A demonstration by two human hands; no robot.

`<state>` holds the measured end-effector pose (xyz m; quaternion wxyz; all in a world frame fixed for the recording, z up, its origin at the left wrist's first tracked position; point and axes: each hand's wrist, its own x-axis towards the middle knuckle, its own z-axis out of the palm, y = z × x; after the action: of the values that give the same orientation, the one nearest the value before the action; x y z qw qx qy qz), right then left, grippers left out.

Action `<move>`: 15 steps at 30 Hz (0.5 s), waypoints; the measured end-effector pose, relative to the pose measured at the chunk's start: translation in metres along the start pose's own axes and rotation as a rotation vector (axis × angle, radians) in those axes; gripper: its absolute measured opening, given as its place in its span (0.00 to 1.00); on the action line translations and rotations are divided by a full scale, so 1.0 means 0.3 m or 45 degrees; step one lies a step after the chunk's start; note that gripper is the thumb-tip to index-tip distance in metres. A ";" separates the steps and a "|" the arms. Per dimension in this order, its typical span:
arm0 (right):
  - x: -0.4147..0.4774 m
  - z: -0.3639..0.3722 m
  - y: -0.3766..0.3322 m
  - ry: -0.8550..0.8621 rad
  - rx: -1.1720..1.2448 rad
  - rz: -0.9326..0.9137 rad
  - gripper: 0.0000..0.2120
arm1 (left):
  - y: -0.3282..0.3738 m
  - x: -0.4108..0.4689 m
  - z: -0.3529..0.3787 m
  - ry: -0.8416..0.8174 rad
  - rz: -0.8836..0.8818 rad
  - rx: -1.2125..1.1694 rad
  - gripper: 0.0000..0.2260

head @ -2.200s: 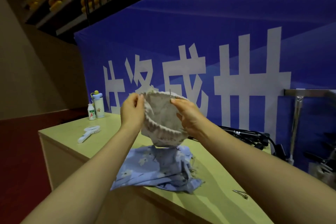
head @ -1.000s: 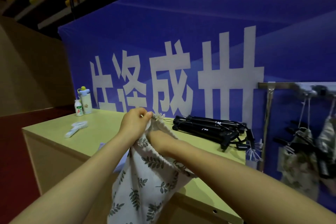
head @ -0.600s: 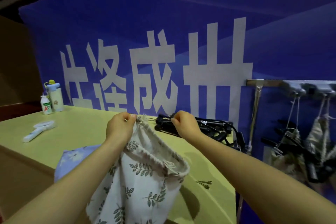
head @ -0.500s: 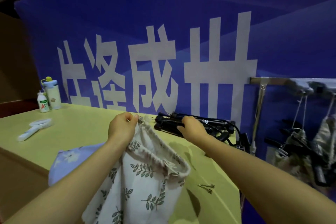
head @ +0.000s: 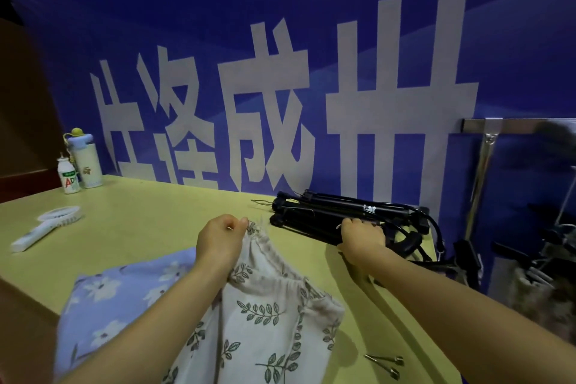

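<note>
My left hand (head: 219, 240) pinches the gathered waistband of a white leaf-print garment (head: 261, 315), which hangs down over the front of the table. My right hand (head: 361, 235) has reached across to the pile of black hangers (head: 327, 215) at the back right of the table and its fingers curl over one of them. A blue floral garment (head: 103, 293) lies on the table under and left of my left forearm.
The yellow-green table (head: 149, 215) also bears a white hand-held fan (head: 46, 224), a small drink bottle (head: 67, 176) and a white flask (head: 85, 162) at the back left, and metal clips (head: 386, 363) near the front edge. A metal rack (head: 486, 171) with hung items stands at right.
My right hand let go of the waistband and moved right to the black hangers. The left hand keeps its hold, and the leaf-print garment droops lower over the table.
</note>
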<state>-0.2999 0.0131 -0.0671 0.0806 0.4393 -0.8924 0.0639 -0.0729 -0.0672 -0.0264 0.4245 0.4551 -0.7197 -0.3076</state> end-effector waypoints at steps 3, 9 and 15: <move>0.003 0.010 0.014 0.017 -0.033 0.020 0.18 | -0.018 -0.001 0.003 -0.007 -0.018 -0.004 0.18; -0.023 -0.011 0.017 0.128 -0.068 -0.080 0.17 | -0.023 -0.008 -0.025 0.025 -0.027 -0.023 0.17; -0.090 -0.122 -0.007 0.344 -0.034 -0.247 0.15 | -0.006 -0.045 -0.116 0.084 -0.088 -0.074 0.20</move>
<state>-0.2787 0.0395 -0.0366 0.2116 0.5097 -0.8276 0.1023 -0.0382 -0.0575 -0.0167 0.4502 0.4771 -0.6799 -0.3278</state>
